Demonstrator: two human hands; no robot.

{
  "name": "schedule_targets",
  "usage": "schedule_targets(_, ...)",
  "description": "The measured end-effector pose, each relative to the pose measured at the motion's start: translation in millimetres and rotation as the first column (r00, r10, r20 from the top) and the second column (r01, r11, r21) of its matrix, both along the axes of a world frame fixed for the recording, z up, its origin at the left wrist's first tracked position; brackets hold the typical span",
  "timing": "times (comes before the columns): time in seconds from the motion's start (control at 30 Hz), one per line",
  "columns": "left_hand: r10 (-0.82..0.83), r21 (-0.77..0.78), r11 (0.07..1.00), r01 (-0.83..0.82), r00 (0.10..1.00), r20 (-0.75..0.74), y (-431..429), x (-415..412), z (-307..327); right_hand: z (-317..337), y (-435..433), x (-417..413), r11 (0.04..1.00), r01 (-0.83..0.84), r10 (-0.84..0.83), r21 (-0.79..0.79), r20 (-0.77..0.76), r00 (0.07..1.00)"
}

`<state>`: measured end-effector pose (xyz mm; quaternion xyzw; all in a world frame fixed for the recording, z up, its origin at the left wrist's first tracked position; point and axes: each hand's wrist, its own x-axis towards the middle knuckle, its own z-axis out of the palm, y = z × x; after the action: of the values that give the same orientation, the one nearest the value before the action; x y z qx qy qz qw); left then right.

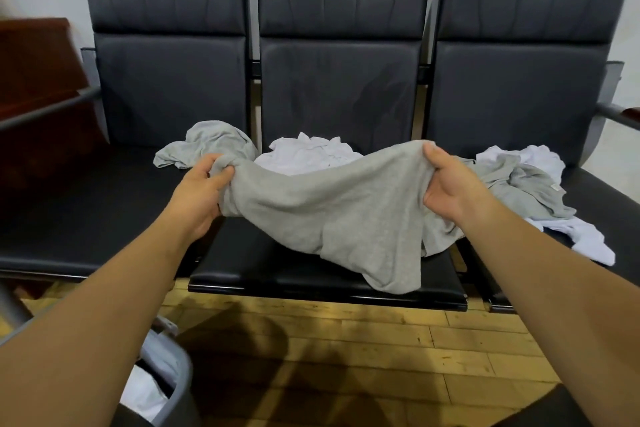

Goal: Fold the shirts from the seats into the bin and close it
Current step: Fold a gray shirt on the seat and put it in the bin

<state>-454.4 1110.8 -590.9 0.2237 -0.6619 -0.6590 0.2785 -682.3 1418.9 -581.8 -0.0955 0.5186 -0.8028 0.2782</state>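
Head: shirt [325, 204] between both hands.

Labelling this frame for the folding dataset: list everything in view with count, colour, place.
seats: three, black, joined in a row along the wall
held shirt: one, grey, stretched between both hands over the middle seat
grey cloth: one, left seat, behind the left hand; cannot tell if it is a separate shirt
white shirt: one, crumpled, middle seat, behind the held shirt
pile: grey and white garments, count unclear, right seat
bin: one, grey, bottom left, white cloth visible inside
floor: yellowish wooden planks
furniture: one, dark red-brown, far left
left hand: grips the shirt's bunched end
right hand: grips the other end
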Motion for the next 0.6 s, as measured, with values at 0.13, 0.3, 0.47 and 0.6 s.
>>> schedule_targets(0.13,0.088,-0.054,0.995,-0.085,0.994,0.061,1,-5,9,-8,3,-12,0.969,0.110,-0.097,0.223,-0.068,0.993)
schedule_targets(0.3,0.081,0.129,0.988,-0.079,0.997,-0.008,0,-21,43,13,3,-7,0.960,0.177,-0.174,0.219,-0.033,0.984)
schedule_targets(0.47,0.065,-0.073,0.995,-0.065,0.998,-0.004,2,-23,124,98,6,-14,0.956,0.275,-0.258,0.104,-0.155,0.954)
schedule_targets(0.6,0.137,-0.395,0.912,-0.115,0.990,0.027,-1,-17,199,171,19,-18,0.953,0.301,-0.300,-0.029,-0.206,0.931)
